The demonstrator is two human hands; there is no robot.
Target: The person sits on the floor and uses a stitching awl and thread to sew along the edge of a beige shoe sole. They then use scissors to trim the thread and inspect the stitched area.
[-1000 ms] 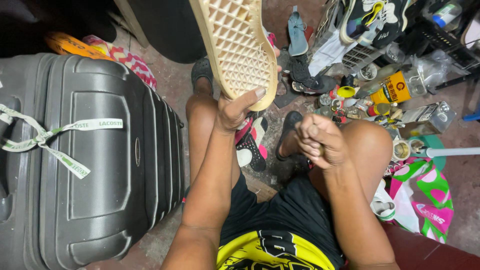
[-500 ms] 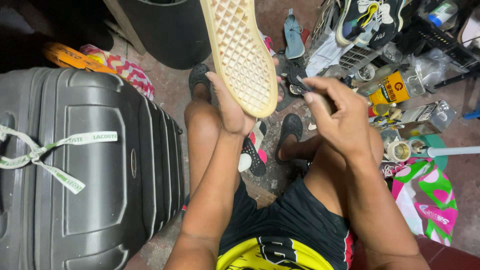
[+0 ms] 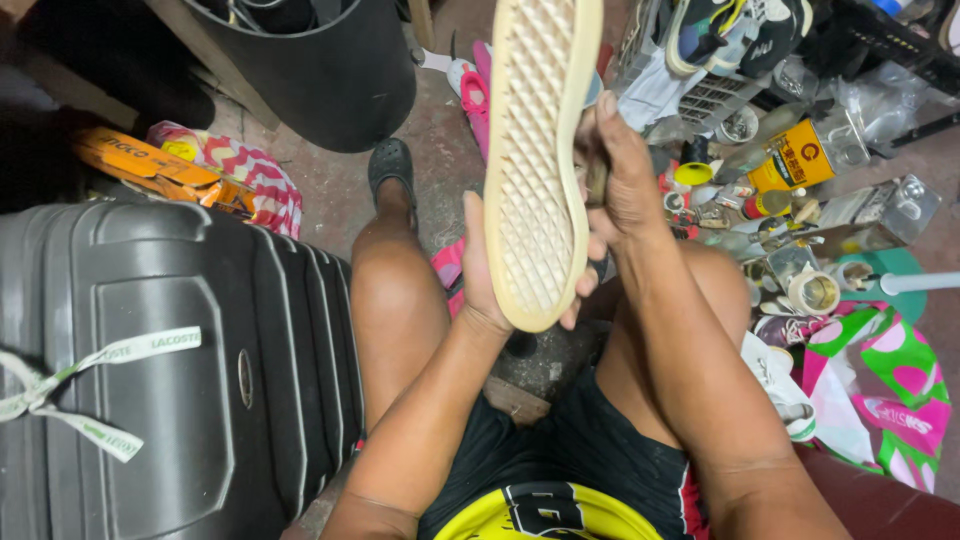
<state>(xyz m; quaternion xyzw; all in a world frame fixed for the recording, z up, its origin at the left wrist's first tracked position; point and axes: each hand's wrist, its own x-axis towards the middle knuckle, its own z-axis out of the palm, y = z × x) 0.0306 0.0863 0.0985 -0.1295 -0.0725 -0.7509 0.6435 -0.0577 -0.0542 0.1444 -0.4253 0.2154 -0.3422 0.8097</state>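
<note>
Cluttered concrete floor [image 3: 440, 150] is lying under a seated person, with a dark ribbed suitcase [image 3: 170, 370] left of the cream shoe sole [image 3: 535, 160]. Left hand [image 3: 480, 275] is grasping the sole's lower end, holding it upright, tread facing the camera. Right hand [image 3: 625, 175], its grip clenched against the sole's right edge, is sitting just left of the glue cans and tape rolls [image 3: 790, 230].
</note>
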